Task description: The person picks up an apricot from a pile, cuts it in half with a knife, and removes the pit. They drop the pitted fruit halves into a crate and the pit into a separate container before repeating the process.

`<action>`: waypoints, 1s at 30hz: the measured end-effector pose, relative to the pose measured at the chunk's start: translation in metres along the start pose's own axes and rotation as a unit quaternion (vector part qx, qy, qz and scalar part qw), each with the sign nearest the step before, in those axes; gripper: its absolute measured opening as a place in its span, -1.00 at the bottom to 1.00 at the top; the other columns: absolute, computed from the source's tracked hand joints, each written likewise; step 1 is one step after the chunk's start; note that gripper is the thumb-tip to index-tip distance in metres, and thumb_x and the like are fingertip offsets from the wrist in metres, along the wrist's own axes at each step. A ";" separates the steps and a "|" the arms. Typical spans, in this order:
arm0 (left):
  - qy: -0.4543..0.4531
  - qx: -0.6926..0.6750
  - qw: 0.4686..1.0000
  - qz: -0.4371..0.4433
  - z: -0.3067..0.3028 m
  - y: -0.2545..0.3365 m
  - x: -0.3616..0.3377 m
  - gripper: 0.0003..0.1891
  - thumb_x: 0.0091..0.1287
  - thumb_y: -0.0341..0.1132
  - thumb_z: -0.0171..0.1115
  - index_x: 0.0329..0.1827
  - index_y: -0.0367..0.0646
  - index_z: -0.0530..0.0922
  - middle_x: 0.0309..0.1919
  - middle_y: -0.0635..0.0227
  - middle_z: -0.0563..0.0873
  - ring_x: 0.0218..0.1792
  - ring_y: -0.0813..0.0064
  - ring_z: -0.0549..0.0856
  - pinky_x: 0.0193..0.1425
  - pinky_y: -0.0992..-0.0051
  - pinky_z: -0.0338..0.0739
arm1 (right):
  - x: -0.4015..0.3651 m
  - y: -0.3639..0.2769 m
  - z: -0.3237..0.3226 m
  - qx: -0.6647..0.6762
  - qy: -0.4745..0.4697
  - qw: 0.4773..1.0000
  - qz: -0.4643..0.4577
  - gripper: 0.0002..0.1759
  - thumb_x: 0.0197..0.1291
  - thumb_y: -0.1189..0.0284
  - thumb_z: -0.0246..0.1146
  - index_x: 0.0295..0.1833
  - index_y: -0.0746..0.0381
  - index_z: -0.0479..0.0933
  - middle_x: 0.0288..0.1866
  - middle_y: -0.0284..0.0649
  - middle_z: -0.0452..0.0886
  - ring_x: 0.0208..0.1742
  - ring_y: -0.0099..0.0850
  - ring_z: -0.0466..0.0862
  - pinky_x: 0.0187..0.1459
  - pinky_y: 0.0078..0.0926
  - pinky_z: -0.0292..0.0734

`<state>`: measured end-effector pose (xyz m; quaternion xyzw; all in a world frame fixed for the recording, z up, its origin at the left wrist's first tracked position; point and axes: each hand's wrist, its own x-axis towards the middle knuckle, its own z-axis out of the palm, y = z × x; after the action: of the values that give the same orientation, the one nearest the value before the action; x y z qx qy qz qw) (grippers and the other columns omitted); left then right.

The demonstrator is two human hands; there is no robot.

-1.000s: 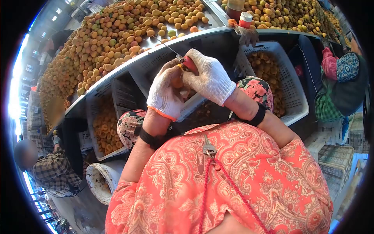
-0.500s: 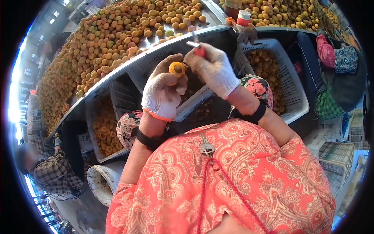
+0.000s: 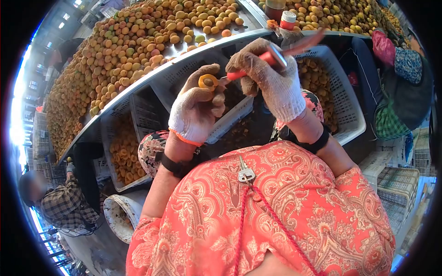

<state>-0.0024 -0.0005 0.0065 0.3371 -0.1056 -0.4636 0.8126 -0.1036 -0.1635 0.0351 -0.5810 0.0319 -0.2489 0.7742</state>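
Note:
My left hand (image 3: 195,103), in a knitted white glove with brown-stained fingers, pinches a cut apricot (image 3: 201,82) between thumb and fingers. Its orange flesh rings a darker centre that faces up. To the right, my right hand (image 3: 271,78), gloved the same way, is closed around a red-handled metal tool (image 3: 277,56). The tool's pointed end reaches the apricot's right side, and its other end is smeared by motion at upper right. Both hands are above a grey plastic crate (image 3: 230,120), between my knees.
A metal sorting table (image 3: 179,50) heaped with whole apricots (image 3: 133,39) curves in front of me. Crates of apricot halves stand at left (image 3: 124,158) and right (image 3: 345,99). A red jar with a white lid (image 3: 288,20) sits on the ledge. A white bucket (image 3: 120,216) and co-workers flank me.
My right hand has moved right and turned, swinging the red-handled tool so one end reaches the apricot and the other points up right. My left hand stays nearly still with the apricot.

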 end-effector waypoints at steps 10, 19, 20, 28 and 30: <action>0.048 0.073 0.996 0.016 -0.002 -0.006 -0.004 -0.65 0.34 -0.45 0.17 0.19 -0.07 0.51 -0.24 0.35 0.63 -0.51 0.64 0.40 -0.50 0.65 0.24 | -0.002 0.010 -0.001 -0.098 -0.060 0.991 -0.062 -0.83 0.41 0.36 0.28 -0.14 0.27 0.63 -0.39 -0.39 0.67 -0.49 -0.70 0.54 -0.48 -0.69 0.44; 0.109 0.136 0.981 0.088 0.010 -0.013 -0.005 -0.66 0.31 -0.52 0.17 0.16 -0.15 0.52 -0.38 0.46 0.57 -0.64 0.77 0.34 -0.62 0.71 0.17 | -0.004 0.023 0.004 -0.149 -0.017 0.982 -0.114 -0.78 0.44 0.37 0.24 -0.15 0.31 0.66 -0.38 -0.34 0.68 -0.41 -0.67 0.59 -0.40 -0.65 0.51; 0.109 0.136 0.981 0.089 0.010 -0.013 -0.005 -0.66 0.31 -0.52 0.17 0.16 -0.15 0.52 -0.38 0.46 0.57 -0.64 0.77 0.34 -0.62 0.71 0.17 | -0.005 0.026 0.006 -0.149 -0.018 0.982 -0.114 -0.78 0.44 0.37 0.24 -0.15 0.31 0.66 -0.38 -0.34 0.68 -0.41 -0.67 0.59 -0.40 -0.65 0.51; 0.103 0.208 0.967 0.103 0.016 -0.013 -0.010 -0.65 0.32 -0.50 0.19 0.18 -0.23 0.50 -0.34 0.49 0.55 -0.57 0.82 0.37 -0.57 0.77 0.17 | 0.002 0.021 0.000 0.100 0.007 0.991 0.083 -0.55 0.51 0.12 0.11 -0.31 0.26 0.56 -0.30 -0.15 0.72 -0.56 -0.45 0.65 -0.54 -0.54 0.54; 0.091 0.213 0.968 0.094 0.017 -0.010 -0.012 -0.65 0.33 -0.50 0.18 0.19 -0.23 0.50 -0.34 0.49 0.55 -0.57 0.82 0.37 -0.56 0.77 0.18 | 0.004 0.018 0.000 0.128 -0.001 0.983 0.128 -0.49 0.53 0.05 0.05 -0.40 0.20 0.47 -0.27 -0.04 0.72 -0.59 -0.36 0.63 -0.55 -0.45 0.53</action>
<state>-0.0237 -0.0016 0.0140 0.5320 -0.1584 -0.3194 0.7681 -0.0936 -0.1620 0.0196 -0.4684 0.0734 -0.1490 0.8677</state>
